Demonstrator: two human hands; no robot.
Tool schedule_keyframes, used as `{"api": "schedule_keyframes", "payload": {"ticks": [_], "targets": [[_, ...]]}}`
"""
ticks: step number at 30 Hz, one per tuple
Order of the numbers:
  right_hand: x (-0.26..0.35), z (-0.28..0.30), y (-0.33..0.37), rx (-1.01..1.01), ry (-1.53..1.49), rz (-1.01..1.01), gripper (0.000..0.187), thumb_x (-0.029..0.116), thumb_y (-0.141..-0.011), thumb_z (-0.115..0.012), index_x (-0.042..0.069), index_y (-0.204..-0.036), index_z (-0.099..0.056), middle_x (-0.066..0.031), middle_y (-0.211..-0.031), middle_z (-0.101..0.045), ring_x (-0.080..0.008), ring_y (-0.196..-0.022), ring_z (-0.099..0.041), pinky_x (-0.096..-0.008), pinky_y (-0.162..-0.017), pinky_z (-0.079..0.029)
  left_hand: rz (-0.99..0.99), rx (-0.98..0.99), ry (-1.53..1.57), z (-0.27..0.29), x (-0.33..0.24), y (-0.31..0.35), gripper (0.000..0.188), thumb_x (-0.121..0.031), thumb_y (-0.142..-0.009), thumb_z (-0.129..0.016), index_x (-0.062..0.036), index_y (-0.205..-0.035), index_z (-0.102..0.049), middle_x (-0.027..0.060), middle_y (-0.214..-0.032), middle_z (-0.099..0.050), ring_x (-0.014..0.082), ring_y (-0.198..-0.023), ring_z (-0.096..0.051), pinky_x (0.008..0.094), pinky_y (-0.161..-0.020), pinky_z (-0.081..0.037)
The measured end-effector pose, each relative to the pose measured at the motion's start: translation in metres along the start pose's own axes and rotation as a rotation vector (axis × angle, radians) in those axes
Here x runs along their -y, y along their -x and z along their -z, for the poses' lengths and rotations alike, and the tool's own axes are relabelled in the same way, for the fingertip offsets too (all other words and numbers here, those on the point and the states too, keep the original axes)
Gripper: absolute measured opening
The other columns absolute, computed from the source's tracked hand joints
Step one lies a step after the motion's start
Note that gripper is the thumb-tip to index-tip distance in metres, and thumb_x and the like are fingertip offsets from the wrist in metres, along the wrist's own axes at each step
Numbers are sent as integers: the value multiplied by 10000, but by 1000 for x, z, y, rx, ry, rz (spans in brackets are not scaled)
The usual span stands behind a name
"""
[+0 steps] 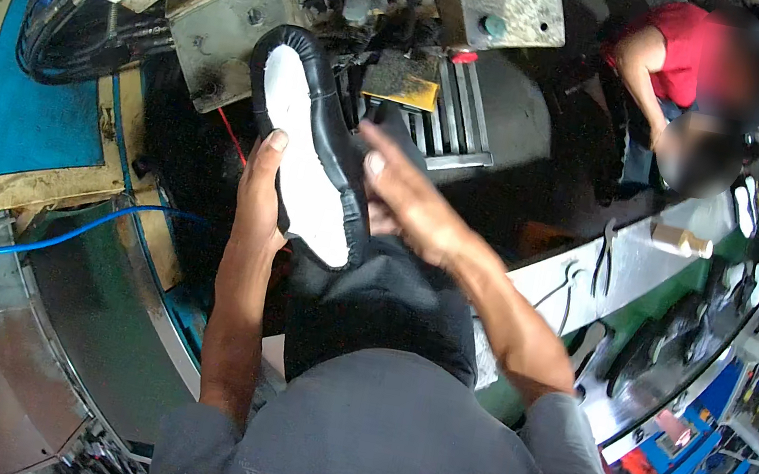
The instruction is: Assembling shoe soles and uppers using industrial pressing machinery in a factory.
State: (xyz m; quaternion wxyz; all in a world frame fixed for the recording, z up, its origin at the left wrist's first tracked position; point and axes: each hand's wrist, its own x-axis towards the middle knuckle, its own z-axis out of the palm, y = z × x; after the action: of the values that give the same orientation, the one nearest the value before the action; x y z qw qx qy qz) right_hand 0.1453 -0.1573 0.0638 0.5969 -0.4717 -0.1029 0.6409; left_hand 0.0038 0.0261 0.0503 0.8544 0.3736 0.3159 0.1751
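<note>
A black shoe upper (310, 149) with a white insole face is held bottom up, toe pointing away from me, in front of a machine. My left hand (261, 191) grips its left edge, the thumb lying on the white face and the fingers hidden underneath. Beside its right edge is my right hand (416, 205), slightly blurred, with fingers stretched out. Whether the right hand's fingertips touch the shoe upper I cannot tell.
Beyond the shoe stands a greasy machine with a control box (497, 4) and a metal grate (467, 115). Pincers (605, 257) lie on a bench (544, 284) at right, near black shoes (661, 338). A person in red (671, 50) sits far right. A blue hose (64, 240) crosses at left.
</note>
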Motion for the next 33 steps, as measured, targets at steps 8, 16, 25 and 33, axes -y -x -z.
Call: {"api": "schedule_keyframes", "payload": {"ticks": [8, 16, 25, 33], "targets": [[-66, -49, 45, -338, -57, 515, 735, 458, -1156, -562, -31, -1674, -381, -213, -1553, -585, -257, -1418, -555, -366, -1199, -434, -106, 355, -21, -29, 33, 88, 1003, -393, -1031, -747, -75, -1770, -148, 159, -1753, -313, 321, -1603, -345, 472, -1310, -298], [-103, -89, 48, -249, 133, 428, 772, 532, -1154, -520, -59, -1641, -423, -245, -1471, -642, -276, -1362, -602, -378, -1152, -474, -325, 317, -157, 18, 40, 152, 1091, -452, -1018, -764, -79, -1779, -77, 180, -1775, -258, 314, -1615, -329, 450, -1305, -296], [-130, -121, 35, -14, 248, 260, 722, 571, -1172, -432, -47, -1534, -531, -220, -1396, -662, -288, -1367, -596, -363, -1176, -435, -442, -61, -209, 55, 60, 207, 1010, -273, -1002, -732, -101, -1776, -107, 205, -1728, -333, 327, -1577, -392, 482, -1281, -369], [-145, 50, 110, -554, 320, 217, 414, 288, -1128, -648, -45, -1371, -689, -141, -989, -779, -199, -862, -764, -340, -801, -657, -283, -56, -315, 21, 85, 198, 1087, 6, -923, -776, -114, -1774, -110, 185, -1710, -364, 296, -1501, -463, 450, -1226, -441]]}}
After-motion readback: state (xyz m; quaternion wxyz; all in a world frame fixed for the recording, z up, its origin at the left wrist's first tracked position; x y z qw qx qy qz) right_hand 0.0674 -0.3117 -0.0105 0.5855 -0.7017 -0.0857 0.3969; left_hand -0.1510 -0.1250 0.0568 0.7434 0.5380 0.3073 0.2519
